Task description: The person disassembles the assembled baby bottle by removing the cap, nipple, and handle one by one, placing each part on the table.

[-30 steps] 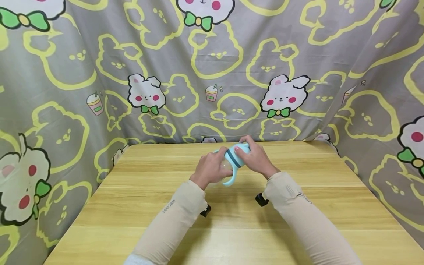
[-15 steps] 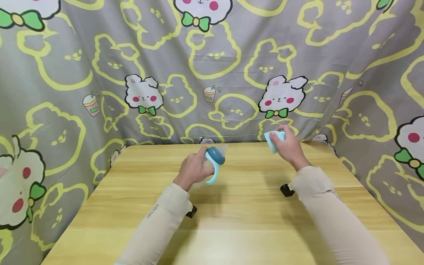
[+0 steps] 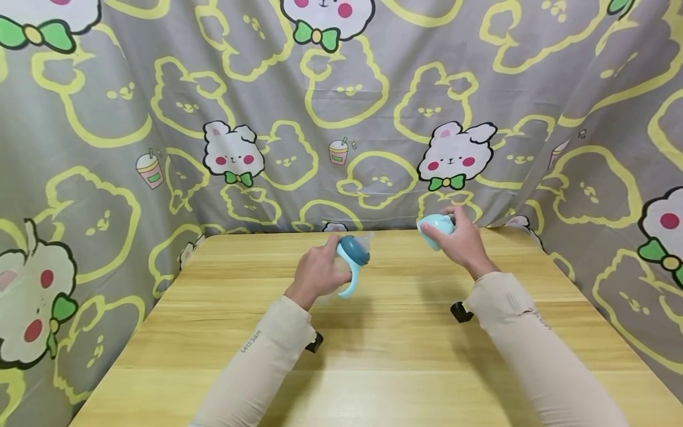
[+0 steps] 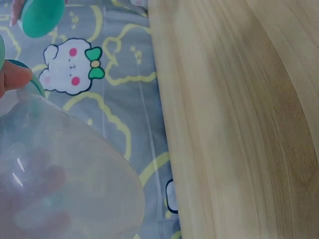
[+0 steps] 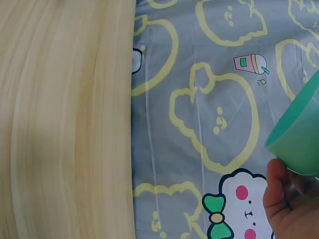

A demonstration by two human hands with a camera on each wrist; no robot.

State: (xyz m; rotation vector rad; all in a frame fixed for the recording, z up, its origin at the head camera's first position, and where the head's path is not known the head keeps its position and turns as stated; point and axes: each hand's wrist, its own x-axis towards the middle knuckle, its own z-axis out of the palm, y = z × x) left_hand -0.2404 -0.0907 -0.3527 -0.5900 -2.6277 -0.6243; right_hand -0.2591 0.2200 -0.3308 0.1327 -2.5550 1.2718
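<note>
My left hand [image 3: 319, 270] grips a baby bottle [image 3: 354, 251] around its clear body, holding it tilted above the table. The bottle has a dark blue collar, a clear teat pointing up and right, and a light blue handle [image 3: 349, 286]. In the left wrist view the see-through bottle body [image 4: 79, 164] fills the lower left, with fingers showing through it. To the right, my right hand [image 3: 465, 240] holds the light blue bottle cap [image 3: 439, 229] between thumb and fingers, apart from the bottle. The right wrist view shows the cap [image 5: 299, 134] with its hollow open end facing up and left.
A wooden table [image 3: 352, 379] lies beneath both hands. Behind it and at both sides hangs a grey curtain [image 3: 384, 136] printed with rabbits and yellow outlines, close to the table's back edge.
The cap has come off the bottle, and my hands have moved apart, right hand rightward with the cap. Since half a second ago the cap has turned and the bottle has shifted slightly right.
</note>
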